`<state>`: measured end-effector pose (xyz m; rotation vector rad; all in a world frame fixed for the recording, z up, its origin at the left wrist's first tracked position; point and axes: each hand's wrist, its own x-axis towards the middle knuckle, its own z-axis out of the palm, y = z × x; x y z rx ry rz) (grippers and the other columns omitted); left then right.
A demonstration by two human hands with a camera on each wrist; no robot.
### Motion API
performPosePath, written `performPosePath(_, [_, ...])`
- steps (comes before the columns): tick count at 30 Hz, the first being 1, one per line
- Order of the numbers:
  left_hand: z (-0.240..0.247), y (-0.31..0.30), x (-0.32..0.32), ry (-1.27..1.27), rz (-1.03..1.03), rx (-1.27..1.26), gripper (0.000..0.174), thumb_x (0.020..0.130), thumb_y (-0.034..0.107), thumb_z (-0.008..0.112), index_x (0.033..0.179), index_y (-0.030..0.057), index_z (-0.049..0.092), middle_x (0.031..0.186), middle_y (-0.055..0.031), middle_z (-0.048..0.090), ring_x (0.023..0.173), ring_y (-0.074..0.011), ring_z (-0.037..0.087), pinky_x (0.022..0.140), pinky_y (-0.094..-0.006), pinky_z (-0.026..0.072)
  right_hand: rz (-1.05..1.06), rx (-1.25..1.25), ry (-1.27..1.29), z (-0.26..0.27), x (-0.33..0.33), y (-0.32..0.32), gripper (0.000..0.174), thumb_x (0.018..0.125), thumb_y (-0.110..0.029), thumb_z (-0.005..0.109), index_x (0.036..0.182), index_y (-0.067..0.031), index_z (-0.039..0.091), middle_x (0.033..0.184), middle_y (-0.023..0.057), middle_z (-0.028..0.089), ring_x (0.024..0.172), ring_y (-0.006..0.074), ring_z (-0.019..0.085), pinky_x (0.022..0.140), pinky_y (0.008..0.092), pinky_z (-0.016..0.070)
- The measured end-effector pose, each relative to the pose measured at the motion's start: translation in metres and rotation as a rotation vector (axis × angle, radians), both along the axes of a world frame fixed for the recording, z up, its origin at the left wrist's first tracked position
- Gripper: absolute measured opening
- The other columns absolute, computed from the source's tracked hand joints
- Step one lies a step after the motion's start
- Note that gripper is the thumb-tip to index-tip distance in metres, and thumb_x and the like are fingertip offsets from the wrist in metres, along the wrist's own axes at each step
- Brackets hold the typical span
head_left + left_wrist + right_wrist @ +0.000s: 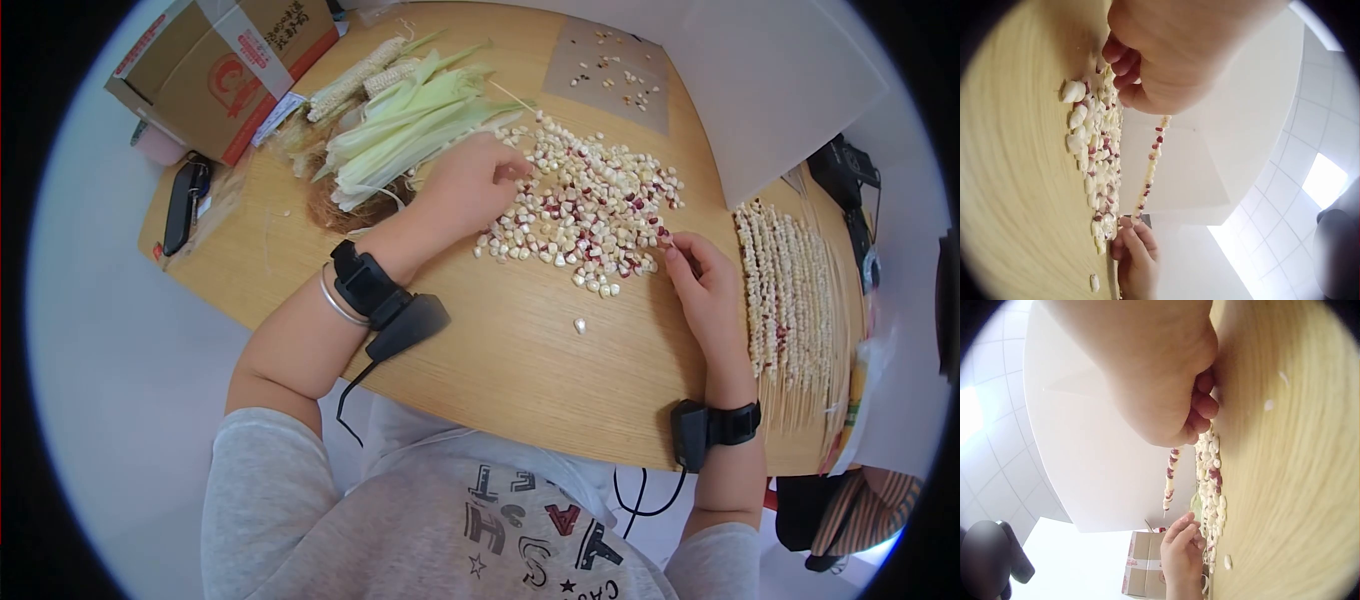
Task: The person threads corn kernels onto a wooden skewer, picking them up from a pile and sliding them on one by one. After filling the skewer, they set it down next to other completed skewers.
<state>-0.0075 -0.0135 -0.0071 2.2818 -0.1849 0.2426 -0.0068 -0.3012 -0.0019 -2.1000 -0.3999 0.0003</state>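
My right hand (705, 290) pinches a thin skewer at the right edge of a pile of corn kernels (590, 200). Cream and dark-red kernels are threaded along this skewer (1151, 165), which slants up over the pile; its bare tip shows in the right wrist view. At the pile's left edge is my left hand (475, 180), its fingers bent low over the kernels. In the right wrist view this left hand (1182, 550) is just below the skewer's tip; whether it pinches a kernel I cannot tell.
Corn husks (400, 130) and stripped cobs lie behind my left hand, beside a cardboard box (220, 80). Filled skewers (785, 300) lie in rows on the right. A grey sheet (610, 70) with scattered kernels is at the back. One loose kernel (580, 326) lies in front.
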Motion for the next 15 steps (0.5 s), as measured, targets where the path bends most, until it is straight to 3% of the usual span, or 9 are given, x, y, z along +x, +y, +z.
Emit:
performPosePath(4, [0.003,0.0014,-0.0021,-0.016,-0.031,0.128,0.022,0.071,0.006,0.058,0.092,0.0045,0.064,0.082,-0.0065,0.053,0.074,-0.0158,0.053,0.065,-0.0263,0.0445,-0.002,-0.016,-0.01,0.0015,-0.0006,0.0011,0.015,0.083,-0.009,0.057,0.091,0.0035,0.06,0.069,0.0032,0.057,0.063,0.0074,0.049,0.057,0.0214,0.0396])
performPosePath(11, [0.0045,0.0003,-0.0031,0.023,-0.066,0.077,0.013,0.073,0.011,0.061,0.083,0.0034,0.062,0.08,-0.0059,0.052,0.069,-0.0145,0.053,0.062,-0.027,0.0448,0.013,-0.009,-0.015,0.001,-0.0004,0.0014,0.015,0.083,-0.009,0.057,0.091,0.0034,0.06,0.07,0.0033,0.058,0.064,0.0075,0.05,0.058,0.0213,0.0402])
performPosePath(14, [0.0018,0.0013,0.001,0.083,-0.057,-0.027,0.013,0.076,0.013,0.061,0.083,0.0033,0.06,0.077,-0.0045,0.053,0.065,-0.0125,0.053,0.059,-0.025,0.0442,0.003,0.012,0.001,-0.0011,0.0006,-0.0001,0.015,0.083,-0.009,0.057,0.091,0.0034,0.06,0.071,0.0033,0.058,0.064,0.0075,0.05,0.058,0.0213,0.0405])
performPosePath(15, [0.0007,0.0021,0.0036,0.097,-0.019,-0.193,0.012,0.077,0.011,0.059,0.086,0.003,0.058,0.077,-0.0046,0.054,0.065,-0.012,0.053,0.058,-0.0234,0.0441,0.009,0.023,0.013,-0.0015,0.0007,-0.0005,0.015,0.083,-0.009,0.057,0.091,0.0035,0.06,0.071,0.0033,0.058,0.064,0.0075,0.051,0.058,0.0213,0.0407])
